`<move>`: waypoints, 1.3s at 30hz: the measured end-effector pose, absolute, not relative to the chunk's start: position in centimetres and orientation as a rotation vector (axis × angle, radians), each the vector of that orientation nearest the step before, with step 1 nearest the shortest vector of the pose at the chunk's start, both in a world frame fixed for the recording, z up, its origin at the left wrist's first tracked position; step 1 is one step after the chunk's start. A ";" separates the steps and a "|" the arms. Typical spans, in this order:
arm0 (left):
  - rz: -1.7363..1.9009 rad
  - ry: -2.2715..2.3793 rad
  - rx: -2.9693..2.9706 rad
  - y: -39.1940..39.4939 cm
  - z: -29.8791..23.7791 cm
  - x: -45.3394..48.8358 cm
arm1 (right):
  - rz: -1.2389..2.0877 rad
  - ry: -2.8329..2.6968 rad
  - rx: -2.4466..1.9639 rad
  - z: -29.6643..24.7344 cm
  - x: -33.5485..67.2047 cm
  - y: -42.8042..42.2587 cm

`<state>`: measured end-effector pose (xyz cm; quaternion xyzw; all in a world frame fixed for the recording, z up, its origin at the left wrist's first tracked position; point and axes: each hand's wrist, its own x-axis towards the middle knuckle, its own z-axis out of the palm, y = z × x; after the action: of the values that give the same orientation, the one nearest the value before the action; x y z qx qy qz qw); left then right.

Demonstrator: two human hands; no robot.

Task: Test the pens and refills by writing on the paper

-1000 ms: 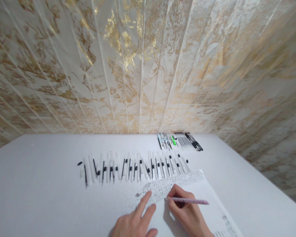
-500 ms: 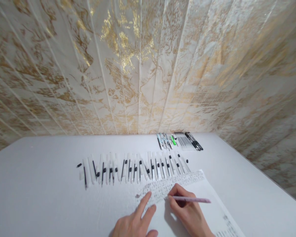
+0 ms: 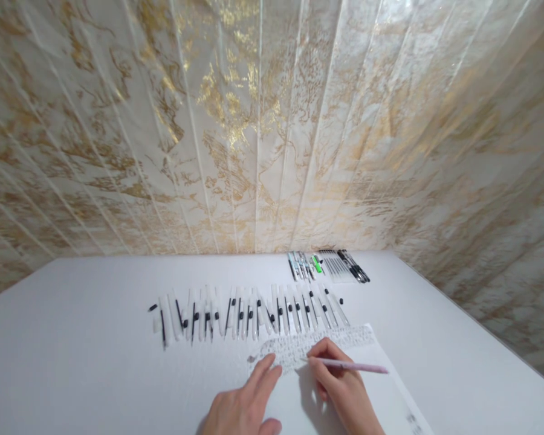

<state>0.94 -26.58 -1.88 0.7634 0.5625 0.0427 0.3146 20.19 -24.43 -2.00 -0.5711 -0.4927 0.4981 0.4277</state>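
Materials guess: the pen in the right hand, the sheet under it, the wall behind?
Pen: likely plastic, pale pink, smooth barrel.
Sheet: paper, thin and flat, carrying written lines.
Wall: glossy marble-look panels with gold veins; seams and sheen suggest plastic or laminate, unsure.

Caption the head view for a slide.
Right hand holds a pink pen to a sheet that the left hand presses, a row of pens beyond.

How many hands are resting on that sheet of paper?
2. The left hand lies flat on the left part of the sheet of paper; the right hand sits beside it, nearer the middle, gripping a pink pen.
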 end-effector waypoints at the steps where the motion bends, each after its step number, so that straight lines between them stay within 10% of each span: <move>1: 0.241 1.487 1.954 -26.6 -1.9 0.7 | 1.293 -1.210 -1.397 -1.6 19.9 -24.6; 11: 1.012 1.229 1.780 -26.8 -0.6 0.6 | 1.340 -1.661 -1.097 4.4 17.3 -25.8; 39: 0.994 0.976 1.325 -24.6 0.3 5.1 | 1.127 -2.005 -1.162 4.1 18.4 -23.2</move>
<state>5.10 -24.56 0.25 0.5650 0.4162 0.4240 0.5725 18.44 -23.16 4.11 -0.4331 -0.7472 0.4200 0.2789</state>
